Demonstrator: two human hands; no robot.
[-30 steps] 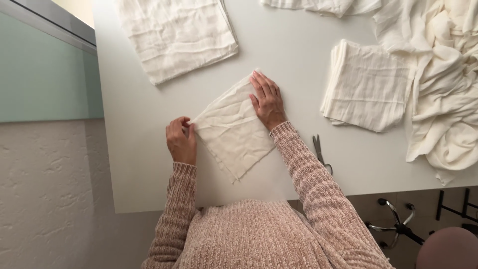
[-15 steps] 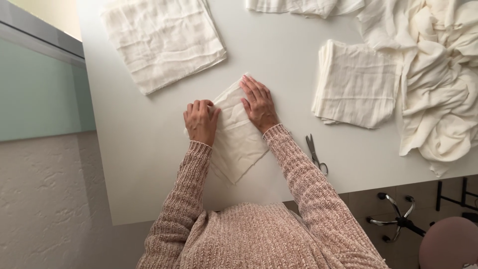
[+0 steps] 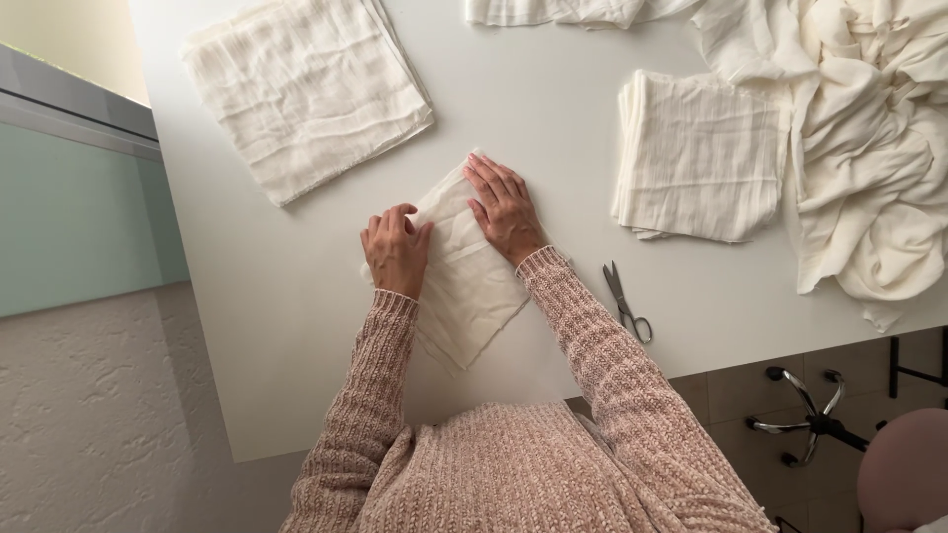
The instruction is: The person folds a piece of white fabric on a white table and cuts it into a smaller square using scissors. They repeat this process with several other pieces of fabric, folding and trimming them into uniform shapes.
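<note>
Both your hands press flat on a folded cream cloth (image 3: 472,286) lying near the front edge of the white table (image 3: 286,316): your left hand (image 3: 396,252) with fingers together, your right hand (image 3: 505,208) with fingers slightly spread. Heaped fabric (image 3: 869,148), two folded stacks (image 3: 306,89) and small scissors (image 3: 626,301) surround it.

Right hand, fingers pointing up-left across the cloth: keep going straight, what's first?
Past the folded cloth edge under the right hand, bare white table, then probably the corner of the large flat cloth stack; it may just pass beside it.
</note>
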